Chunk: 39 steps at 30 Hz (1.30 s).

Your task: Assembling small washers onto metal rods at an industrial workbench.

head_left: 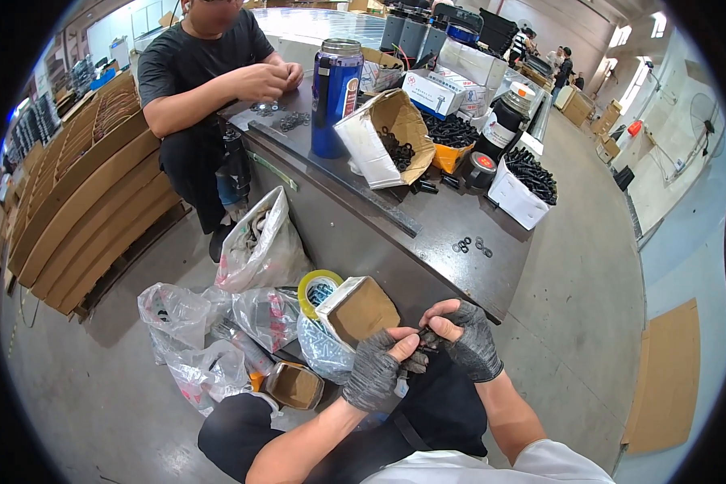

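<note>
My two hands meet above my lap, just off the table's near corner, both in grey gloves with bare fingertips. My left hand point(377, 369) is closed around small black bolts point(429, 349), whose shanks poke out between the fingers. Against them my right hand point(469, 339) pinches thumb to forefinger; whatever lies in that pinch is too small and hidden to make out. Several dark washers point(473, 247) lie loose on the dark metal table point(440, 218) beyond my hands. A white box point(521, 194) full of black bolts stands at the table's right edge.
A tipped carton point(383, 137) of dark rings, a blue flask point(336, 101) and a black bottle point(502, 121) stand on the table. Plastic bags point(262, 242), a tape roll point(319, 292) and open cartons point(359, 313) sit below left. Across it, a co-worker point(210, 73) handles small parts.
</note>
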Available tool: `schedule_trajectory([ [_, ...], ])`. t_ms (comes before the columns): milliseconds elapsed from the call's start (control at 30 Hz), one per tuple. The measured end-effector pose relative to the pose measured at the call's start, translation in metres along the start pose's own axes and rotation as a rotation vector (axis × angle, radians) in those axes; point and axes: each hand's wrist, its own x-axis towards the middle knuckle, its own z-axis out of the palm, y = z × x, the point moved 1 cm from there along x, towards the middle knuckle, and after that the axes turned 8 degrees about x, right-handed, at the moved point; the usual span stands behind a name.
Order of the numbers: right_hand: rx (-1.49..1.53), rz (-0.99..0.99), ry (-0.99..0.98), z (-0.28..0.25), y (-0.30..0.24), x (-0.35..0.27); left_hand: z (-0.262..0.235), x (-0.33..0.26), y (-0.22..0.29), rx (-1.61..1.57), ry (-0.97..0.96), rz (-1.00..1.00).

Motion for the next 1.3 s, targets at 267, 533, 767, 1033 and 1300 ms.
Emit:
schedule_trajectory([
  [267, -0.063, 0.086, -0.041, -0.002, -0.016, 0.001, -0.002, 0.001, -0.002, 0.083, -0.035, 0.071],
  [533, -0.007, 0.017, -0.078, -0.004, 0.006, 0.002, -0.008, 0.007, -0.011, 0.252, 0.006, 0.169],
  [767, -0.55, -0.317, -0.142, 0.007, -0.024, -0.01, -0.007, 0.006, -0.017, -0.119, 0.003, -0.019],
  [1033, -0.76, -0.425, 0.022, -0.025, -0.059, -0.004, -0.011, 0.009, -0.022, -0.22, -0.043, -0.067],
  [1300, -1.077, -0.422, 0.334, -0.101, -0.062, 0.062, -0.006, 0.013, -0.025, -0.18, -0.081, -0.058],
])
